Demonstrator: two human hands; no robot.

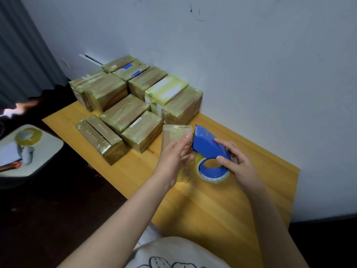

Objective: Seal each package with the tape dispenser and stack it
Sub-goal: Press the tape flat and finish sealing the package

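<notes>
A small tape-wrapped brown package [173,133] stands upright on the yellow wooden table [222,206]. My left hand [176,157] grips it from the near side, fingers wrapped over its front. My right hand [234,161] holds the blue tape dispenser [207,144], whose front end touches the package's right edge. The roll of clear tape [212,170] on the dispenser hangs just above the table. A group of several taped packages [135,107] sits at the table's far end, some stacked against the wall.
A white wall runs along the table's right side. On the left, a small white side table [48,149] carries a spare tape roll [29,135], paper and small items. A grey curtain [21,51] hangs at far left. The floor is dark.
</notes>
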